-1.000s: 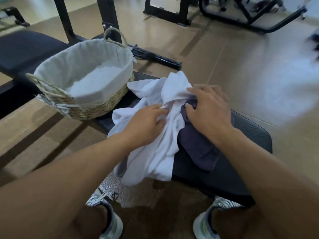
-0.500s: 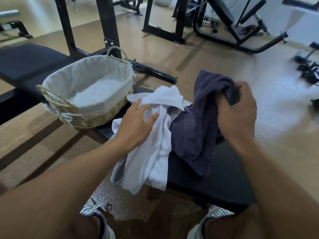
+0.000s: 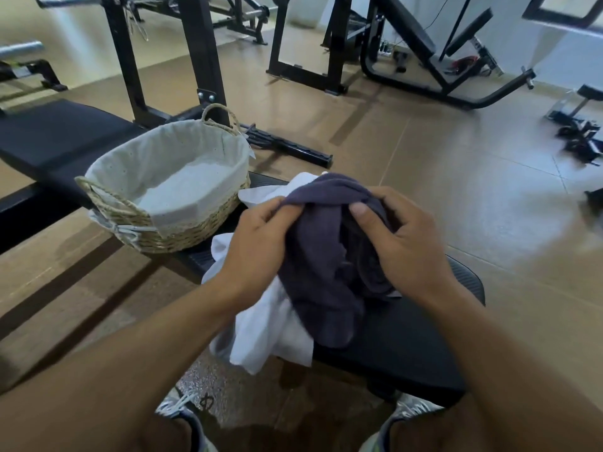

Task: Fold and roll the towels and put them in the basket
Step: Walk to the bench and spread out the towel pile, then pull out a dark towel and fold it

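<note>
Item: dark towel [image 3: 321, 272], bunched, lifted above the worktop [image 3: 408, 347]; its top edge runs left to right between my hands. Left hand [image 3: 257, 246] and right hand [image 3: 401, 249] both pinch that edge. White towel [image 3: 270, 334] beneath, unfolded. Basket [image 3: 169, 190] to my left, nearer my left hand.

A gym: padded black benches [image 3: 58, 138], steel weight racks [image 3: 202, 60] and a barbell bar [image 3: 19, 49] fill the floor.

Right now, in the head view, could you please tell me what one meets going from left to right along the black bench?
Woven wicker basket with white cloth liner → left hand → dark purple towel → right hand.
</note>
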Motion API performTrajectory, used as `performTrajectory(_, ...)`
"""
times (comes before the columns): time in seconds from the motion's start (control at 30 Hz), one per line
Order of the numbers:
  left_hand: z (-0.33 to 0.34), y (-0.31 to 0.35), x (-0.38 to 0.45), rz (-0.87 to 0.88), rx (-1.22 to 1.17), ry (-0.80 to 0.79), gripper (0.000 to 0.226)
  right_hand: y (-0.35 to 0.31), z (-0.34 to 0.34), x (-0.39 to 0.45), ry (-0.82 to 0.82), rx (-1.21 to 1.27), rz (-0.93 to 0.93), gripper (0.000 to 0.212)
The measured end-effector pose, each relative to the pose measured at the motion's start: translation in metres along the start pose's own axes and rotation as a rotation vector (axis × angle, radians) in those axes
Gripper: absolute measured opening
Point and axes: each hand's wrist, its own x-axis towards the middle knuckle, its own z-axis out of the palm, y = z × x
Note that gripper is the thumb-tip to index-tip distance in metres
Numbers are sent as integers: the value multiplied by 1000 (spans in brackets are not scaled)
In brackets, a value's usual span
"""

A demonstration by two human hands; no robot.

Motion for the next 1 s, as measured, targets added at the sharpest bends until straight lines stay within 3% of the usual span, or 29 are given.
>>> performTrajectory(0.07,-7,9,1,-298,-207,-83,27,3,-3,0,-76,30,18,12)
performTrajectory(0.13,-17,16,-1,-498,-266,-234,29,3,-5,2,-140,92,36,13)
performTrajectory(0.23,-28,30,-1,-567,-210,-485,21,-5,-12,3,-213,464,208,17)
performTrajectory(0.33,-40,36,4,-469,58,-666,15,-13,-25,4,-337,793,422,26)
performTrajectory(0.4,-45,31,6,-389,162,-586,15,-12,-30,5,-403,756,456,27)
performTrajectory(0.5,-44,15,9,-282,216,-193,8,3,-26,6,-400,434,481,23)
performTrajectory(0.6,-46,5,16,-307,289,-6,15,22,-23,7,-336,194,513,16)
performTrajectory(0.83,-43,13,16,-363,294,6,26,35,-28,11,-238,18,403,12)
performTrajectory(0.9,-41,13,14,-356,252,-35,25,34,-23,9,-255,-15,380,12)
performTrajectory(1.0,-36,14,8,-318,167,-158,29,25,-14,5,-389,-80,349,31)
